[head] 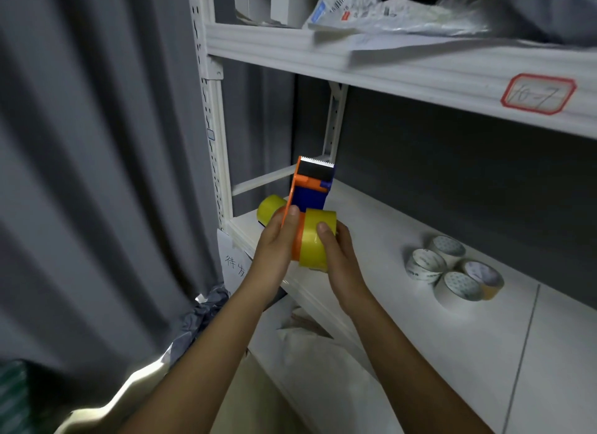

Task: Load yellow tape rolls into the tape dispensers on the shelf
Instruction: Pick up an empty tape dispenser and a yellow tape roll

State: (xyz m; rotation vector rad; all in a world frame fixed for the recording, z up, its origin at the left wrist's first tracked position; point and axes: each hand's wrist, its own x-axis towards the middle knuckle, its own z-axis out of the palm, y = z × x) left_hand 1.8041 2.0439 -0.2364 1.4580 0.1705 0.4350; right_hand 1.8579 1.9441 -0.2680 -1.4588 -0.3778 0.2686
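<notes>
While my left hand [277,239] steadies the dispenser [311,188] over the shelf [403,320] edge, my right hand [339,256] curls round the yellow roll [315,239], its axis running sideways, pressed against the orange hub on its left.

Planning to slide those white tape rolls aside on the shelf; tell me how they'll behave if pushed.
The white tape rolls lie flat on their sides on the shelf, so they should slide rather than roll. They look like stiff rings, probably light. They sit touching in a cluster, so pushing one will likely shove its neighbours.
</notes>
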